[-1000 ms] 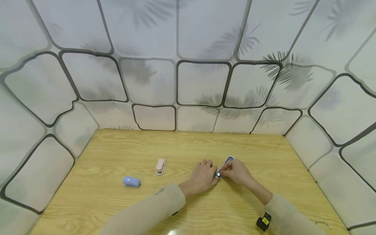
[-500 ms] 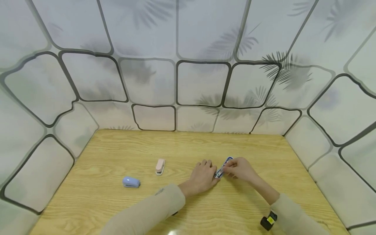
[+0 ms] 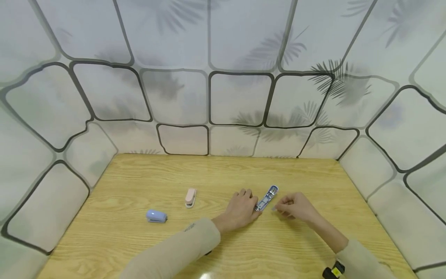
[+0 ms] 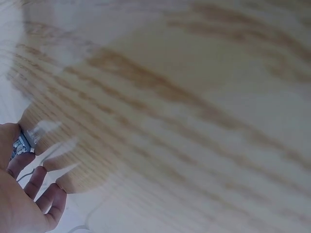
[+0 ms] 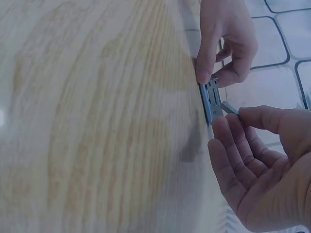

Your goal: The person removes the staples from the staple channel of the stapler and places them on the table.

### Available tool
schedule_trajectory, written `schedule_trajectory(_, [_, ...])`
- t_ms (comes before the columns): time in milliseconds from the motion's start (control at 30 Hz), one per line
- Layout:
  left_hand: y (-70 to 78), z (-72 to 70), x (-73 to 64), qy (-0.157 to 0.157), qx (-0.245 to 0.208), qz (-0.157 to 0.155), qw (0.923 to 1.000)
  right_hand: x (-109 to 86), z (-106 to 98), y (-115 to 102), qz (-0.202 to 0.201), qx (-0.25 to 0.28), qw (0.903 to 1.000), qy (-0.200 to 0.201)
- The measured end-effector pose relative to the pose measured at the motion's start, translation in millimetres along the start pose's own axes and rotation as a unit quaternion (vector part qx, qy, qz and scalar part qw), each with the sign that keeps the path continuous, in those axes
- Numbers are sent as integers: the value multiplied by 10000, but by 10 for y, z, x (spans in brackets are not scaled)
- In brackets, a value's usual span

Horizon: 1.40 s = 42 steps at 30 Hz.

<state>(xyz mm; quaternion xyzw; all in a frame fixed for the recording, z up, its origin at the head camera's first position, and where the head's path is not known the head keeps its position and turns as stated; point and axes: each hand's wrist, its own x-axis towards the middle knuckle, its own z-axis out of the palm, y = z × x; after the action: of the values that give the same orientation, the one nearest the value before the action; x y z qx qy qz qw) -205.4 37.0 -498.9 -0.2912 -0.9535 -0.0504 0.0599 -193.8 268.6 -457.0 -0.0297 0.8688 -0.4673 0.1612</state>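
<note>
A blue stapler (image 3: 266, 198), spread open with its metal inside showing, lies slantwise on the table. My left hand (image 3: 239, 210) holds its near end, thumb and fingers closed about it in the right wrist view. Between thumb and fingertips my right hand (image 3: 300, 207) pinches a small grey strip of staples (image 5: 229, 108), just to the right of the stapler in the head view. Only a corner of the stapler (image 4: 23, 144) shows past the fingers in the left wrist view.
Left of the hands stand a pink mini stapler (image 3: 190, 198) and a light-blue mini stapler (image 3: 156, 216). The wooden table (image 3: 216, 174) meets a patterned cloth wall (image 3: 240, 100) at the back and sides.
My right hand has drawn away from the stapler to the right with the strip of staples, so the stapler's inside is uncovered. My left hand has stayed in place.
</note>
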Motion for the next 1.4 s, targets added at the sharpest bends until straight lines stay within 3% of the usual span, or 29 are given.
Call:
schedule_trajectory(467, [4,-5,6,-114,58,-39,9999,-13,145,129,150,106,9994,-305])
schedule_trajectory(1067, [7,12,-4,-89,40,-32,9999,42,230,199,214,-152,9996,95])
schedule_trajectory(1400, [-97,2,-28,-272,-708,-41,9971,-16,238,138,109,-37,9998,181])
